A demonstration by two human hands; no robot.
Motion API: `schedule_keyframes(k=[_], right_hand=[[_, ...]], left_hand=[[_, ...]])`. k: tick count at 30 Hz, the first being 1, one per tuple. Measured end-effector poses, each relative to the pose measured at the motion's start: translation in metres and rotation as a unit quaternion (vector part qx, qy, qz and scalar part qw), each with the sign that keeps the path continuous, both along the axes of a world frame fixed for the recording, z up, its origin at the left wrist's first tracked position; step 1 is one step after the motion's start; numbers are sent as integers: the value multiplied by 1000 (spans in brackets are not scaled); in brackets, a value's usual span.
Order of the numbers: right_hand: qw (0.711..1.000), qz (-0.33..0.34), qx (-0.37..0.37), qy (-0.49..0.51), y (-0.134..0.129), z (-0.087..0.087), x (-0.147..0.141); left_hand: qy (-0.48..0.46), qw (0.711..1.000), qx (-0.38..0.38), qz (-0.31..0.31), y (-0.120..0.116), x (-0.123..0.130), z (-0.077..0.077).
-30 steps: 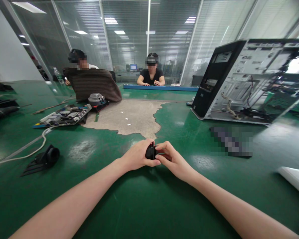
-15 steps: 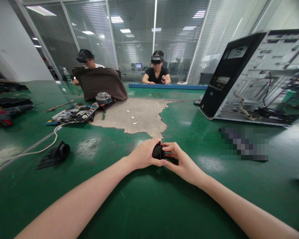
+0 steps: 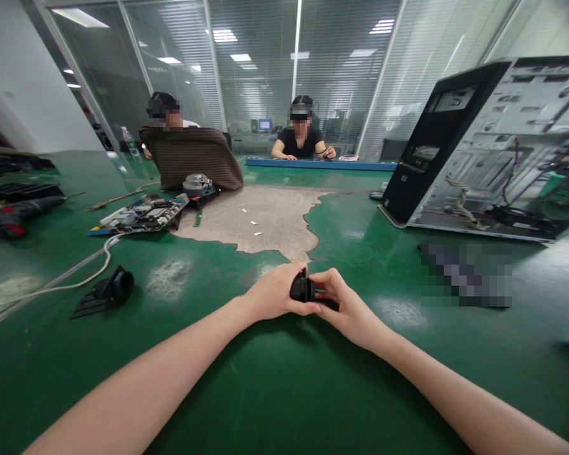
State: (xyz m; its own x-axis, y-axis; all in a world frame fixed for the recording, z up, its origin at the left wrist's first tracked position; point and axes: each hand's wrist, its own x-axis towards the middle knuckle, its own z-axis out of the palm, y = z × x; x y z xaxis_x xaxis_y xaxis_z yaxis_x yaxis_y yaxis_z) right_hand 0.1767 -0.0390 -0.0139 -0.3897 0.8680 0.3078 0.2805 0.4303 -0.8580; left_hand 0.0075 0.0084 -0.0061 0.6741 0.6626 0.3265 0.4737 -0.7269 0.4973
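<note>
A small black part (image 3: pixel 302 289), roundish with a raised rim, is between my two hands just above the green table (image 3: pixel 246 392). My left hand (image 3: pixel 277 291) wraps round its left side, thumb below and fingers over the top. From the right, my right hand (image 3: pixel 336 300) has bent fingers and a thumb against the part's other side. Its exact kind is hard to make out, as my fingers cover much of it. Left of my hands lies a black plastic piece (image 3: pixel 107 292) with a round opening.
A circuit board (image 3: pixel 145 216) and a white cable (image 3: pixel 107 253) lie at left, beyond them a cordless drill (image 3: pixel 16 218). An open computer case (image 3: pixel 478 158) stands at right. Two people sit across the table, one (image 3: pixel 301 139) behind a blue bar (image 3: pixel 320 165).
My hands keep nearly the same place around the black part, with the right fingers slightly shifted. Across the table, the facing person's hand has moved outward to the right.
</note>
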Motion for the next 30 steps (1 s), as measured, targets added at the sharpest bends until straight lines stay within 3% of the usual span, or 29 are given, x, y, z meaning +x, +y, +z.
schedule_keyframes(k=[30], right_hand=[[1000,-5,11,13,-1,0,0]], left_hand=[[-5,1000,-11,7,-1,0,1]])
